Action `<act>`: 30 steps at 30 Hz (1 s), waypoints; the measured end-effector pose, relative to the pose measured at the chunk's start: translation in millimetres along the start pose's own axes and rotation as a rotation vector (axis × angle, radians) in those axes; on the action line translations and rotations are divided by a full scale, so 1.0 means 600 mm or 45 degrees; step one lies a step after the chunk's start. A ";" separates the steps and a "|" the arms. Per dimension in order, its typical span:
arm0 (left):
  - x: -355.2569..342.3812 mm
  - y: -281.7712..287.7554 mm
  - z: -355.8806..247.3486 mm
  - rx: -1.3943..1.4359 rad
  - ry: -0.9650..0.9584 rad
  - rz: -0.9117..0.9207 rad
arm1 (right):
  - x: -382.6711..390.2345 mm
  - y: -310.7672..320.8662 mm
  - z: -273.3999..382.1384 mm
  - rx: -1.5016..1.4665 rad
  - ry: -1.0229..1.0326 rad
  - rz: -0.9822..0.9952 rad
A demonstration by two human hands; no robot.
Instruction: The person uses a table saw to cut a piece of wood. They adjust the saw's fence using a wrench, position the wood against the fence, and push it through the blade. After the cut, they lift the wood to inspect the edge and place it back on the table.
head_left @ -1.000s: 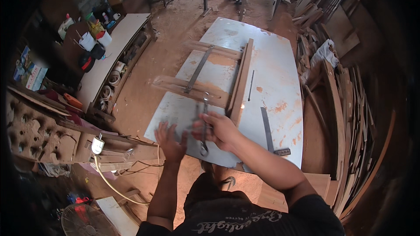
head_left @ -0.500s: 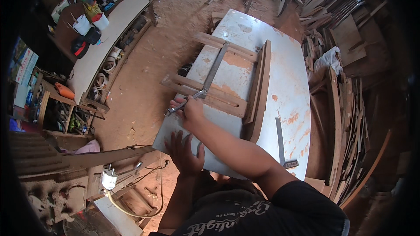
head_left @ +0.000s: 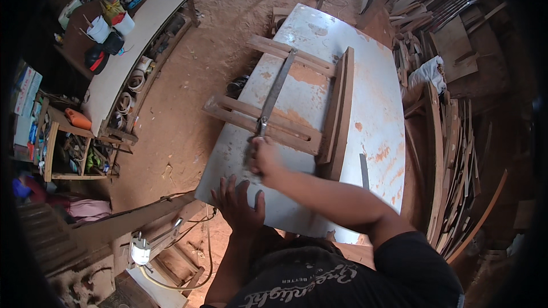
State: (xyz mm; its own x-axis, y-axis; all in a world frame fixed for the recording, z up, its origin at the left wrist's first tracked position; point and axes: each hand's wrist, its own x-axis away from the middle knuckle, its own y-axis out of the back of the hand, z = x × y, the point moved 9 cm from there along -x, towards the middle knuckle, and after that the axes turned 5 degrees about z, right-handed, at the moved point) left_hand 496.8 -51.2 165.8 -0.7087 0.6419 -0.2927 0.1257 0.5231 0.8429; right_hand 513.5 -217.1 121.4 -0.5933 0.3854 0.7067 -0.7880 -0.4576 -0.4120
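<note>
My right hand (head_left: 264, 158), blurred by motion, is wrapped round a metal wrench (head_left: 262, 128). The wrench's head sits at the near end of a flat metal bar (head_left: 278, 90), where the bar meets a slotted wooden arm (head_left: 279, 125). The bar runs across to a second slotted wooden arm (head_left: 311, 64) farther off. Both arms join a long wooden rail (head_left: 341, 102) on the right, all lying on a white, stained tabletop (head_left: 374, 102). My left hand (head_left: 240, 201) rests on the near left part of the tabletop, fingers spread, holding nothing.
A metal square (head_left: 364, 171) lies partly behind my right arm. On the left is a bench (head_left: 151, 23) with buckets (head_left: 99, 29) and an orange tool (head_left: 78, 118) beside it. Stacked timber (head_left: 451, 171) lines the right. A white plug (head_left: 140, 249) hangs at lower left.
My right hand has swung the wrench handle from the left round toward me, and the forearm now lies lower. My left hand stays on the tabletop. The view has shifted slightly.
</note>
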 end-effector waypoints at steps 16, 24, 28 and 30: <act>-0.019 0.003 -0.015 0.070 0.077 0.078 | -0.445 -0.056 0.367 1.242 0.246 0.608; -0.005 0.008 0.005 0.031 0.180 0.045 | 0.097 -0.163 -0.030 2.841 1.182 1.267; -0.011 0.006 -0.007 0.016 0.105 0.023 | 0.181 -0.016 0.096 2.717 1.291 0.593; -0.014 0.008 -0.012 0.006 0.090 0.030 | 0.152 0.031 0.155 2.290 1.257 0.276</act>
State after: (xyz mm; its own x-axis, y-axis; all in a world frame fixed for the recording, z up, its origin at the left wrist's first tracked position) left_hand 498.4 -58.5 175.6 -0.7530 0.6127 -0.2401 0.1457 0.5110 0.8472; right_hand 460.3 -265.1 231.9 -0.9879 0.1552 0.0004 -0.0643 -0.4119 0.9090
